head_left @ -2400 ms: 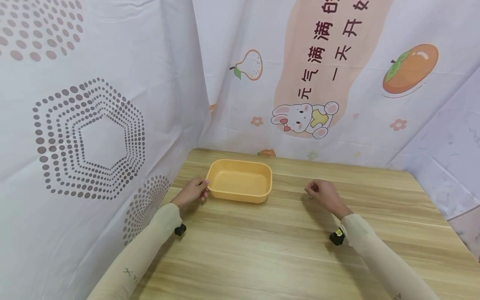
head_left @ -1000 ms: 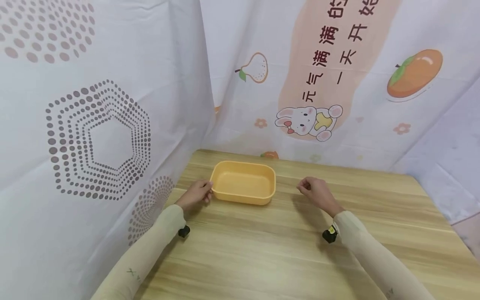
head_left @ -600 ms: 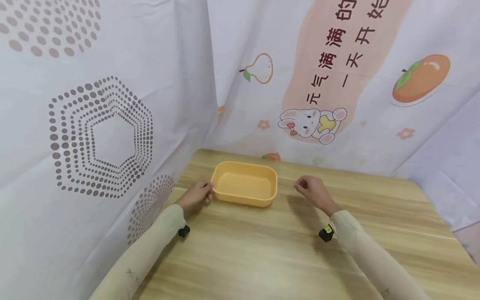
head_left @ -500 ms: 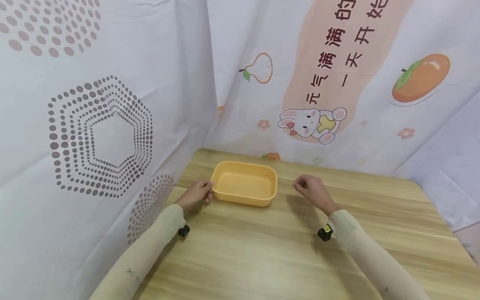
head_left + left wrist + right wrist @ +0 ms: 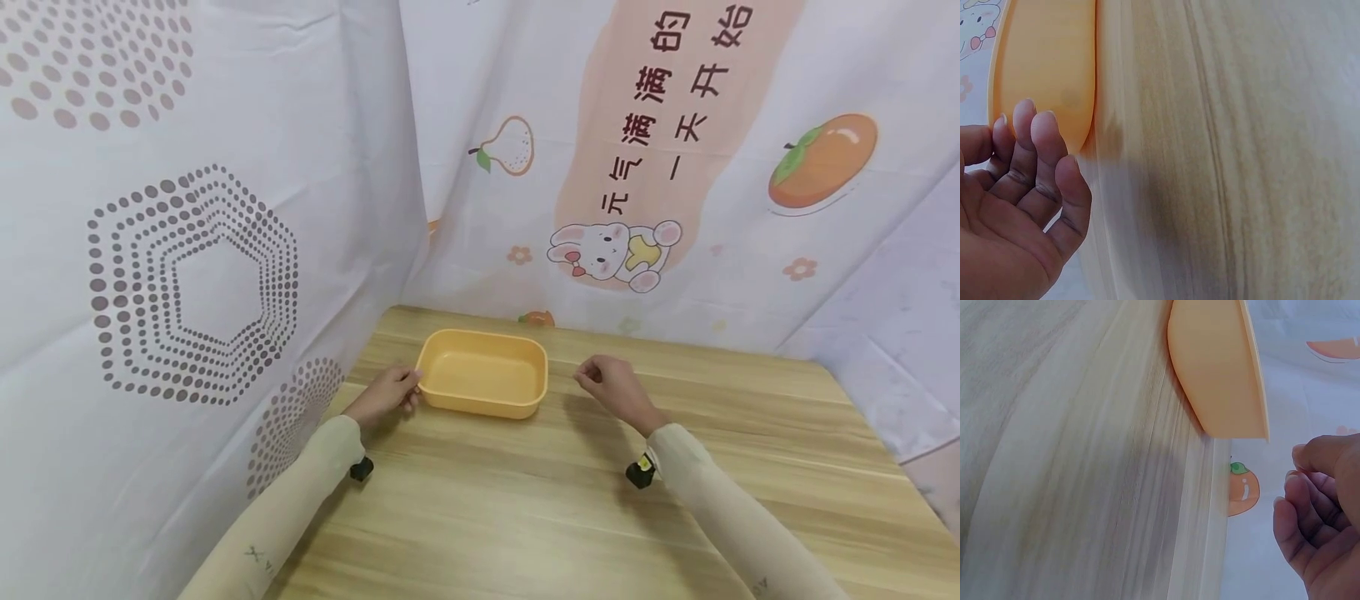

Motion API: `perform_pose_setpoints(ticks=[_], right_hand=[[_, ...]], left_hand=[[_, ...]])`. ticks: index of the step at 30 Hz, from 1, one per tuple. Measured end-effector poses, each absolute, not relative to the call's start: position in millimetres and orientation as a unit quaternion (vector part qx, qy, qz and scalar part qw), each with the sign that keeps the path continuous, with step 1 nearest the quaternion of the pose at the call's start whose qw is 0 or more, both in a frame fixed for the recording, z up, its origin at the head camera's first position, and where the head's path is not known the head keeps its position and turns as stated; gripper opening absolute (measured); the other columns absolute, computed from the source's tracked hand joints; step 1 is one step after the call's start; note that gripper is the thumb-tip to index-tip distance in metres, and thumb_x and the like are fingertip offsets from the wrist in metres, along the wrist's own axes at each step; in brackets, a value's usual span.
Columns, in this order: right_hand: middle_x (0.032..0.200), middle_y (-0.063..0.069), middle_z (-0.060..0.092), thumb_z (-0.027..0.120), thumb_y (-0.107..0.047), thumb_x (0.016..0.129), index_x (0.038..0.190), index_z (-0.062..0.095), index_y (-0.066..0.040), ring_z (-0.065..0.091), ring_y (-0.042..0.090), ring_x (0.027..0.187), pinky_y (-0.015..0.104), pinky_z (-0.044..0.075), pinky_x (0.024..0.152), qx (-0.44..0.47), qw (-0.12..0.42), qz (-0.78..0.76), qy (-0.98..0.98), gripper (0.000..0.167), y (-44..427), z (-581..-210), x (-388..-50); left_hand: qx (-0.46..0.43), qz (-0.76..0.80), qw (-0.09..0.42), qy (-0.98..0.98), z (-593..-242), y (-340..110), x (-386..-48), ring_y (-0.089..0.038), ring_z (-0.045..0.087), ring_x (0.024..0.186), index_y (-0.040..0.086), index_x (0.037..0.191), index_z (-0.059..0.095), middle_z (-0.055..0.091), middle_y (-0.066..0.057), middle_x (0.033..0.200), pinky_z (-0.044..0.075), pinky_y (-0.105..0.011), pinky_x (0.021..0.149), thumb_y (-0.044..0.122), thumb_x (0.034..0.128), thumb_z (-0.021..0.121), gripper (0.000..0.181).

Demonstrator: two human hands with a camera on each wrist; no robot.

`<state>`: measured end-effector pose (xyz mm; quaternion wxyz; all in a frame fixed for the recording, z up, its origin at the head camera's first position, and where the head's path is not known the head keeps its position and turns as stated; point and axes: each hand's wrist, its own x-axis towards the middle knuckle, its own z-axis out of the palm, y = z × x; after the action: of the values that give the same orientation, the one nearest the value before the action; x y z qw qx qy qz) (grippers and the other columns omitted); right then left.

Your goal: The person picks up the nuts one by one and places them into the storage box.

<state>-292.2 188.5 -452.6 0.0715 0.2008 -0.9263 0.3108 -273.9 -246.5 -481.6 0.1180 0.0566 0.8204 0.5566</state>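
A shallow orange-yellow plastic storage box [image 5: 483, 407] stands upright on the wooden table in the head view, with nothing visible inside. At its left end, my left hand [image 5: 384, 394] pinches the rim between thumb and forefinger; the other fingers [image 5: 1049, 134] curl loosely in the left wrist view. My right hand [image 5: 617, 390] is a short way right of the box, apart from it, just above the table. Thumb and forefinger meet at their tips [image 5: 1298, 454], the other fingers curled. Whether something small sits between those tips is hidden.
The wood-grain table [image 5: 480, 517] stretches in front of the box and to the right. A dotted white curtain [image 5: 217, 458] hangs along the left side, and a printed cloth [image 5: 487, 250] hangs behind. Each wrist wears a small black camera [image 5: 640, 472].
My right hand has moved left, closer to the box. A tiny shiny thing visible under its fingertips at first is out of sight now. The left hand keeps its grip on the rim.
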Motion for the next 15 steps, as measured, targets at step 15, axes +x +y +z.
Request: perform_pose_setpoints(ticks=[15], right_hand=[[0.085,-0.002,0.07,0.07,-0.012,0.099,0.096,0.073,-0.008,0.064,0.012,0.077,0.033,0.056,0.071,0.207,0.067,0.317,-0.923,0.006,172,-449,-292]], left_hand=[[0.037,0.565,0.125,0.815,-484,-247,-277,-0.018,0.06,0.07,-0.001,0.099,0.061,0.063,-0.011,0.084,0.056,-0.027,0.063,0.024,0.112,0.047,0.032]])
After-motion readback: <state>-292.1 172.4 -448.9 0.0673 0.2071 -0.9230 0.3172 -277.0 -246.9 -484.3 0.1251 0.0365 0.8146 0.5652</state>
